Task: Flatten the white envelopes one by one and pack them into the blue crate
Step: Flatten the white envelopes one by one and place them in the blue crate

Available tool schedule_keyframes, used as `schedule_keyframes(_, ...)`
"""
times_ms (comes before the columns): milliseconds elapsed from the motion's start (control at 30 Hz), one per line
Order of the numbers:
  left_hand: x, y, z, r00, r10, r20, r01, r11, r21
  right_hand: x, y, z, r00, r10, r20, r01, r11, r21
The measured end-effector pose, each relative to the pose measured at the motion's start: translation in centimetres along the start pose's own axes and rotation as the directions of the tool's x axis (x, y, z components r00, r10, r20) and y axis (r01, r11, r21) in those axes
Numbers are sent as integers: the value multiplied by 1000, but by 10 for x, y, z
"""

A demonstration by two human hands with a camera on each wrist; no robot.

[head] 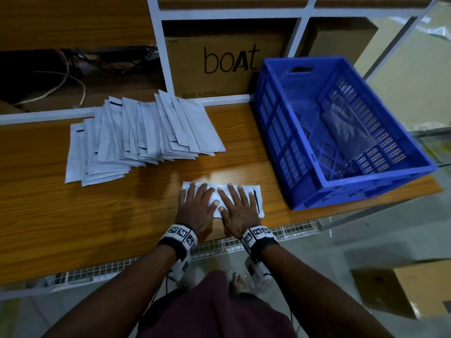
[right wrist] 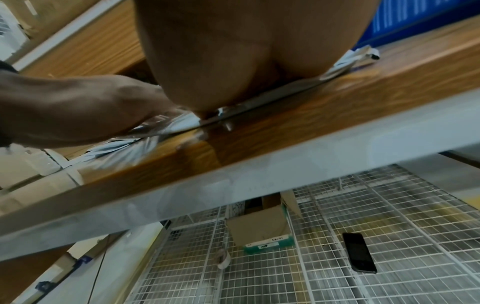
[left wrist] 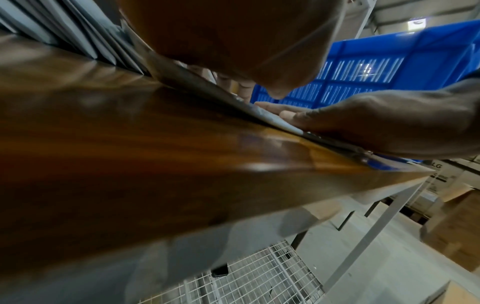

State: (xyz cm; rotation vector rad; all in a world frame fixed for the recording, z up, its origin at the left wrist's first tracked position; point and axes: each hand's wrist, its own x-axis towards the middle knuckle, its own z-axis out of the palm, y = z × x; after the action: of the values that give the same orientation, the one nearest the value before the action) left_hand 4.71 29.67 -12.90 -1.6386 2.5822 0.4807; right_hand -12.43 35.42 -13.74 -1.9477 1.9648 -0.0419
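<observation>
Right now both my hands lie flat, fingers straight and spread, pressing one white envelope onto the tabletop near its front edge. L hand covers the envelope's left part, R hand sits just beside it, thumbs nearly touching in the middle. Nothing is gripped or pinched; palms down, fingers pointing to the far side. The envelope lies lengthwise left to right, w/ a dark strip showing at its right end past my R fingers.

The blue crate stands to the right, on the tabletop's right end, its near-left corner close to the envelope but apart from it. Inside on the slotted floor lies a clear plastic bag; can't tell if any envelopes are in there yet.

Farther left and back, a fanned stack of white envelopes lies overlapping on the tabletop, well apart from my hands. Behind it a cardboard box printed "boAt" sits in the white shelf frame, w/ cables in the dark bay to the left.

Right wrist view: below the tabletop a wire-mesh shelf carries a dark phone and a small carton.
</observation>
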Motion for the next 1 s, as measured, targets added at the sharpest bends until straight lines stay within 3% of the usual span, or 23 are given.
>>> schedule_keyframes(333, 4, -2, 18, 1000, 23, 18, -24, 1000, 13, 2, 3, -18, 993, -11, 122, 4, 998, 58)
schedule_keyframes(500, 3, -1, 18, 1000, 15, 1, -15, 1000, 11, -2, 10, -23, 997, 50, -53, -45, 993, 107)
schedule_keyframes(767, 7, -4, 20, 1000, 16, 25, -16, 1000, -1, 1, 11, -5, 995, 101, -5, -101, 995, -5)
schedule_keyframes(900, 1, -9, 21, 997, -75, -31, 73, 996, -44, 3, 10, -8, 994, 106, 31, -106, 994, -20)
schedule_keyframes(1000, -4, -16, 23, 997, -69, -25, 68, 996, -55, 5, 10, -9, 992, 110, 69, -109, 994, -23)
